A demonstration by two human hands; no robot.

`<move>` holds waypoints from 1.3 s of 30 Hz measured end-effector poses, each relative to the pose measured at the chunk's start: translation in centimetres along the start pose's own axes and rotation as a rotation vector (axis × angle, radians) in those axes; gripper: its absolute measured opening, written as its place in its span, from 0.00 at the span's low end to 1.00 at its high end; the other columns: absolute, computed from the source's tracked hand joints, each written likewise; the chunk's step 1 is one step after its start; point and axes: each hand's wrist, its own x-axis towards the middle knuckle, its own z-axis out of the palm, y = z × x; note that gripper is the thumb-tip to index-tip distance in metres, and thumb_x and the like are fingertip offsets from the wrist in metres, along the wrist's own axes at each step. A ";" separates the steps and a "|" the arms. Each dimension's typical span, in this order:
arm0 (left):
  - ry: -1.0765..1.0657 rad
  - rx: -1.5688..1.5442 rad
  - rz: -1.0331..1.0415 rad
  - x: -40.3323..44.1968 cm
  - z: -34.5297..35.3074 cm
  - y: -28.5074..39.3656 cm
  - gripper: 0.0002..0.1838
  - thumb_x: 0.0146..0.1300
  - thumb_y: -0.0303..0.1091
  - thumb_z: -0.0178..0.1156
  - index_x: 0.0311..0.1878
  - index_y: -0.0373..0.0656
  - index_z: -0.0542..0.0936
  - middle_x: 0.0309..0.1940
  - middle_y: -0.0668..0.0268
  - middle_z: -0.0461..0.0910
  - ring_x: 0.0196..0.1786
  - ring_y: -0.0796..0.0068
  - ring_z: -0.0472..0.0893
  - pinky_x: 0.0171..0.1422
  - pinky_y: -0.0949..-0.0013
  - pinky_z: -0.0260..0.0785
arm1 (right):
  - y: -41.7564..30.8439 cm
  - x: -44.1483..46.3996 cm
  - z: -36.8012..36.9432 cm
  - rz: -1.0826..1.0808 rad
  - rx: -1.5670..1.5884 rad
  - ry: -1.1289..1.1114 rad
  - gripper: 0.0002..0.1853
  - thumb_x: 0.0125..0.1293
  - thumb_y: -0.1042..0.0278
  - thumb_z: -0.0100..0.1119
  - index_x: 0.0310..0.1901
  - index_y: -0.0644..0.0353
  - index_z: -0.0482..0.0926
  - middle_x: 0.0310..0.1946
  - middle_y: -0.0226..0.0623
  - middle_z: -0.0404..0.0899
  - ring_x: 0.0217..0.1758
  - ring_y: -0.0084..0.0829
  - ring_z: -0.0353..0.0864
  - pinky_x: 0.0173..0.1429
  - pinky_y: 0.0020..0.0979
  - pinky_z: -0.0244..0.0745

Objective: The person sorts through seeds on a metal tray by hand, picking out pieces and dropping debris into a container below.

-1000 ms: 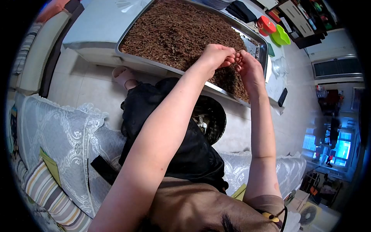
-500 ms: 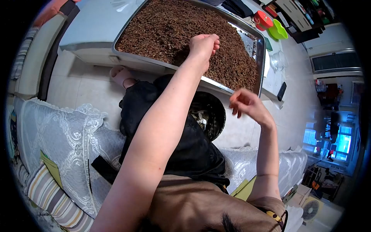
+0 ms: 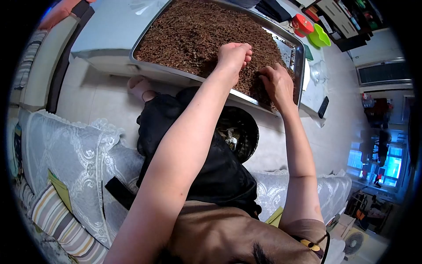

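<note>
A large metal tray (image 3: 176,75) holds a broad heap of small, dry brown pieces (image 3: 193,35), too fine to tell what kind. My left hand (image 3: 234,57) is over the middle of the heap, its fingers curled in; whatever lies inside them is hidden. To its right, my right hand (image 3: 280,83) is at the heap's near right part, with fingers bent but apart and the tips close to or touching the brown pieces. Bare metal shows at the tray's far right corner.
Below the tray's near edge stands a black bin (image 3: 250,132) with some litter inside. A red container (image 3: 302,25), a green bowl (image 3: 319,36), a clear glass bowl (image 3: 318,70) and a black remote (image 3: 323,107) lie beyond the tray's right side.
My right hand has moved from outside the tray's near edge up and over the heap. My left hand stays in nearly the same place, still curled.
</note>
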 end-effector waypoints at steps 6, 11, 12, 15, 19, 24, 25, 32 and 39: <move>0.003 0.028 0.010 0.1 0.5 0.1 0.07 0.66 0.35 0.63 0.42 0.42 0.81 0.33 0.74 0.80 0.33 0.87 0.76 0.33 0.81 0.68 | 1.4 0.2 0.7 0.061 0.012 -0.019 0.03 0.63 0.71 0.62 0.38 0.57 0.83 0.34 0.42 0.79 0.40 0.43 0.79 0.45 0.41 0.76; -0.100 0.198 0.084 1.6 0.8 -1.8 0.13 0.66 0.36 0.63 0.48 0.39 0.82 0.35 0.70 0.82 0.36 0.84 0.79 0.39 0.77 0.72 | 3.3 0.2 0.5 0.511 0.722 -0.171 0.08 0.72 0.63 0.59 0.40 0.58 0.80 0.32 0.29 0.79 0.35 0.23 0.76 0.39 0.26 0.70; -0.140 0.261 0.113 1.8 0.9 -2.1 0.14 0.66 0.36 0.63 0.50 0.38 0.82 0.36 0.69 0.83 0.37 0.83 0.80 0.40 0.77 0.73 | 3.0 0.3 0.0 0.576 0.900 -0.199 0.09 0.73 0.61 0.58 0.41 0.58 0.80 0.32 0.26 0.78 0.34 0.19 0.74 0.38 0.23 0.69; -0.202 0.448 0.256 1.6 1.5 -3.4 0.13 0.64 0.35 0.65 0.46 0.36 0.85 0.37 0.61 0.86 0.38 0.77 0.84 0.41 0.73 0.78 | 1.6 0.7 -0.8 0.538 0.990 -0.165 0.11 0.74 0.59 0.58 0.43 0.59 0.79 0.31 0.23 0.77 0.33 0.15 0.71 0.36 0.20 0.66; -0.230 0.346 0.183 0.9 1.8 -2.8 0.11 0.63 0.33 0.65 0.41 0.33 0.86 0.34 0.58 0.87 0.35 0.76 0.86 0.34 0.73 0.81 | 0.7 1.2 -1.0 0.603 1.113 -0.143 0.14 0.74 0.57 0.58 0.43 0.61 0.79 0.31 0.24 0.77 0.31 0.16 0.71 0.36 0.21 0.68; -0.250 0.109 0.054 1.0 1.6 -2.6 0.08 0.68 0.28 0.59 0.41 0.31 0.83 0.33 0.58 0.84 0.32 0.75 0.84 0.37 0.72 0.81 | 0.3 1.1 -0.8 0.715 1.310 -0.125 0.12 0.73 0.59 0.59 0.43 0.61 0.79 0.31 0.24 0.77 0.32 0.16 0.73 0.37 0.22 0.71; -0.253 0.040 0.001 0.9 1.6 -2.5 0.08 0.69 0.27 0.58 0.42 0.31 0.82 0.32 0.59 0.84 0.32 0.75 0.84 0.37 0.73 0.81 | 0.0 1.2 -0.9 0.749 1.360 -0.109 0.12 0.73 0.59 0.59 0.43 0.60 0.79 0.31 0.24 0.77 0.32 0.16 0.74 0.37 0.22 0.72; -0.286 -0.071 -0.126 0.9 1.2 -1.9 0.10 0.71 0.30 0.57 0.46 0.32 0.78 0.34 0.64 0.80 0.36 0.75 0.81 0.42 0.73 0.80 | -0.3 1.1 -1.6 0.725 1.332 -0.072 0.11 0.73 0.61 0.59 0.44 0.60 0.78 0.32 0.25 0.77 0.32 0.16 0.74 0.37 0.21 0.72; -0.304 0.275 0.116 0.8 1.4 -2.1 0.13 0.69 0.38 0.63 0.45 0.37 0.82 0.33 0.68 0.83 0.35 0.82 0.80 0.38 0.77 0.73 | -0.4 1.2 -0.8 0.615 1.002 -0.069 0.12 0.72 0.60 0.59 0.42 0.61 0.77 0.30 0.25 0.75 0.30 0.16 0.71 0.35 0.21 0.70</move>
